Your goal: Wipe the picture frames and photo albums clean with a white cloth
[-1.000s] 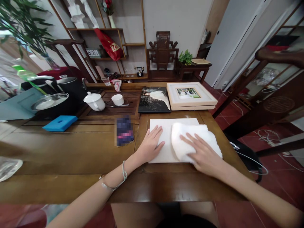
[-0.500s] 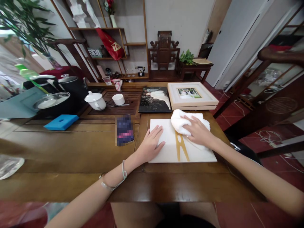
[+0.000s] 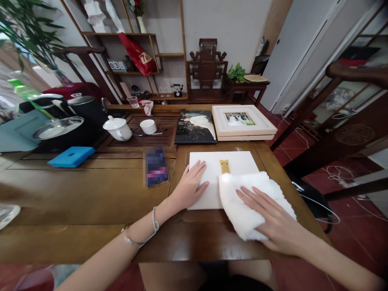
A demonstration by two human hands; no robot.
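Observation:
A white flat board [image 3: 236,161] with a gold stand piece [image 3: 224,166] lies face down on the wooden table [image 3: 91,194]. My left hand [image 3: 189,188] lies flat and open on the board's left edge, holding it still. My right hand [image 3: 271,216] presses flat, fingers spread, on a white towel [image 3: 242,202] that covers the board's near right part and hangs past its near edge.
Behind the board lie a dark photo print [image 3: 195,127] and a cream framed picture [image 3: 242,121]. A phone [image 3: 156,166] lies left of the board. A tea tray holds a white teapot [image 3: 117,128] and cup [image 3: 148,126]. A blue pad [image 3: 71,156] and black pots sit at the left.
My right hand has dragged the towel from the board's far right corner toward me to its near edge. The left hand has stayed put on the board.

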